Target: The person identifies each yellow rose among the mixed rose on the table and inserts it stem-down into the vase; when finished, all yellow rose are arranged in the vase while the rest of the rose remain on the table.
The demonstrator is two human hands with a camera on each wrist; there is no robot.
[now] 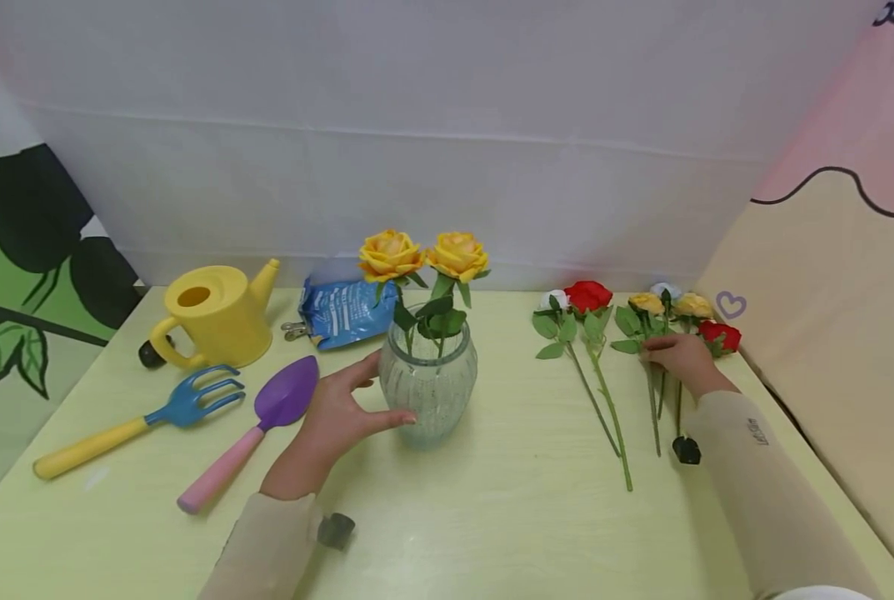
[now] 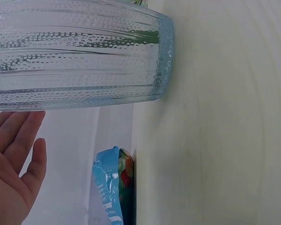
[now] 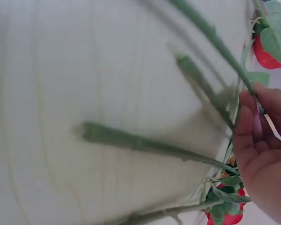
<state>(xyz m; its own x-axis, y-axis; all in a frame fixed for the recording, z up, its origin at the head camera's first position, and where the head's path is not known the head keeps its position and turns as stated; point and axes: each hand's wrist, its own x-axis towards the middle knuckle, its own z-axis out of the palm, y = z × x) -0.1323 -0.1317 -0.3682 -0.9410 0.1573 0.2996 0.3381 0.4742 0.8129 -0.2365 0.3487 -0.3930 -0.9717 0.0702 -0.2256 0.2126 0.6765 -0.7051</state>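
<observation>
A ribbed glass vase [image 1: 435,392] stands upright on the table, holding two yellow roses [image 1: 457,255]. My left hand [image 1: 342,417] is at the vase's left side, thumb stretched across its front and fingers straight; in the left wrist view the fingertips [image 2: 36,117] meet the glass edge. On the right, my right hand [image 1: 682,360] pinches the green stem [image 3: 220,47] of a yellow rose [image 1: 645,303] between thumb and fingers. Around that hand lie another yellow rose [image 1: 694,305], a pale blue-white one [image 1: 666,290] and a red rose [image 1: 720,335].
Left of the vase are a yellow watering can [image 1: 217,317], a blue packet [image 1: 349,312] with a clip, a purple trowel [image 1: 287,392] and a blue hand fork [image 1: 187,402]. A red rose [image 1: 587,296] and a white rose [image 1: 555,299] lie right of the vase.
</observation>
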